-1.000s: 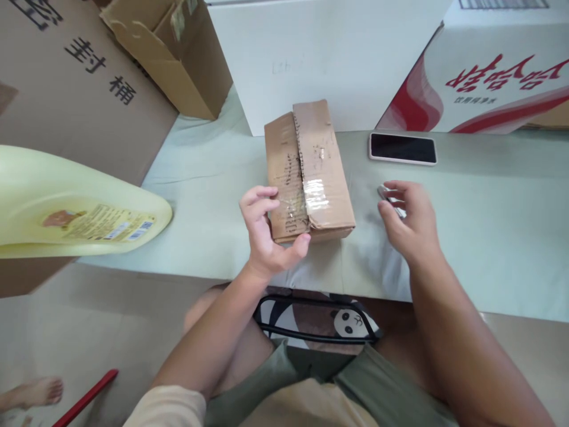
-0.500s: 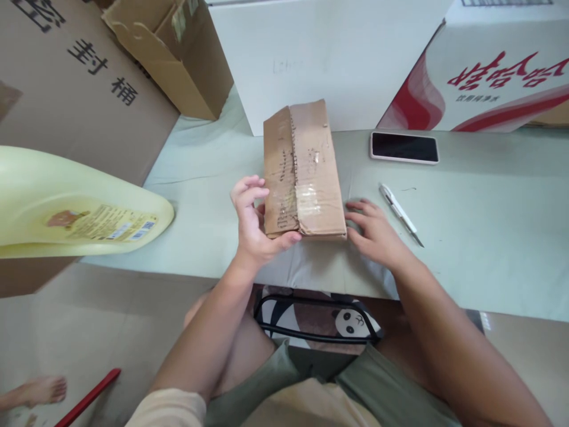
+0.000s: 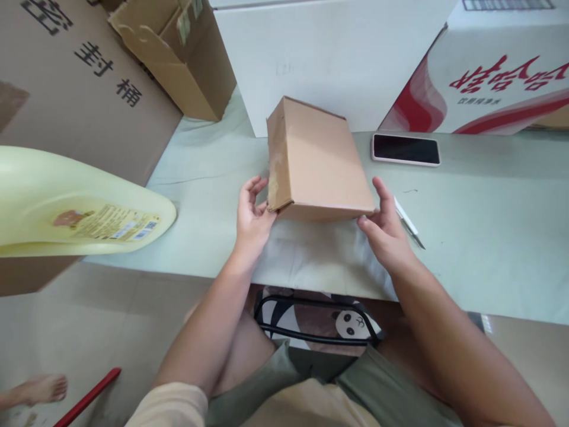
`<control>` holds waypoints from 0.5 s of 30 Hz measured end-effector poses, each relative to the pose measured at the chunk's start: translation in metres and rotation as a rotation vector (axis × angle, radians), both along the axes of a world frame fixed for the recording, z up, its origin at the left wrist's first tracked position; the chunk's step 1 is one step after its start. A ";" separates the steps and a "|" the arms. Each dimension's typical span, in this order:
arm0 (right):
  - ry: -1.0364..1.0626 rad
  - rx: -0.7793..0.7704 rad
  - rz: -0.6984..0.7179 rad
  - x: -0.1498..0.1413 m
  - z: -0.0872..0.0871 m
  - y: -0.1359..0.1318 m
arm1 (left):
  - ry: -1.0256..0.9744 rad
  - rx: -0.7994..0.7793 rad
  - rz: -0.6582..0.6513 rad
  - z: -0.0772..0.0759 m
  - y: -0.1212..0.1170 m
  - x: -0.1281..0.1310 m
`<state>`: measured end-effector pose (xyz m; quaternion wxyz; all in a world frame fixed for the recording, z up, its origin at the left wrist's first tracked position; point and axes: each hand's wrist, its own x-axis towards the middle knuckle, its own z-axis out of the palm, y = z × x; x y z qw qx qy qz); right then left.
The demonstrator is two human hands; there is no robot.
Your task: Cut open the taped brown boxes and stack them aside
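A small brown cardboard box (image 3: pixel 326 157) sits in front of me with a broad plain face turned up. Its worn, taped side faces left, and the box looks slightly tilted. My left hand (image 3: pixel 255 219) holds its near left corner, the fingers bent beside the taped side. At the near right corner, my right hand (image 3: pixel 387 228) grips with the thumb at the lower edge and the fingers up along the right side. Just right of that hand lies a white craft knife (image 3: pixel 408 218) with its blade out, partly hidden by the fingers.
A phone (image 3: pixel 405 149) lies on the cloth-covered table (image 3: pixel 489 237). Behind stand a large white box (image 3: pixel 320 59) and a red-and-white carton (image 3: pixel 498 77). To the left are a yellow bottle (image 3: pixel 89 201), an opened carton (image 3: pixel 191 65) and a big brown box (image 3: pixel 89 112).
The box has been turned over to the right, so its taped, worn face now points left and a plain face is up. My right hand has come up onto its near right corner.
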<state>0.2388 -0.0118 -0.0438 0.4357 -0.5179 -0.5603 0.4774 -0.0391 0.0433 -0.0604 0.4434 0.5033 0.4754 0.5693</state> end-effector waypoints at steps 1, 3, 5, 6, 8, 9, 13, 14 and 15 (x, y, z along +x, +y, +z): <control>0.007 -0.029 0.001 0.000 0.000 0.000 | 0.015 -0.007 0.036 0.000 0.000 0.002; 0.019 -0.069 0.021 -0.001 -0.001 0.001 | -0.015 -0.073 0.102 0.002 -0.001 0.005; 0.017 -0.030 0.004 -0.003 -0.002 0.001 | -0.113 -0.188 0.114 0.006 -0.001 0.008; 0.008 0.025 -0.029 -0.003 -0.001 0.001 | -0.168 -0.245 0.101 0.008 -0.001 0.010; -0.041 0.150 -0.102 -0.004 0.000 0.000 | -0.255 -0.333 0.053 0.010 -0.001 0.011; -0.079 0.194 -0.125 -0.004 0.002 -0.001 | -0.281 -0.362 0.025 0.011 0.000 0.011; -0.193 0.145 -0.078 -0.001 0.009 -0.005 | -0.273 -0.409 -0.045 0.011 0.001 0.013; -0.188 0.120 -0.061 0.001 0.010 -0.005 | -0.248 -0.414 -0.046 0.010 0.000 0.014; -0.175 0.108 -0.047 0.002 0.011 -0.006 | -0.222 -0.421 -0.040 0.009 -0.001 0.015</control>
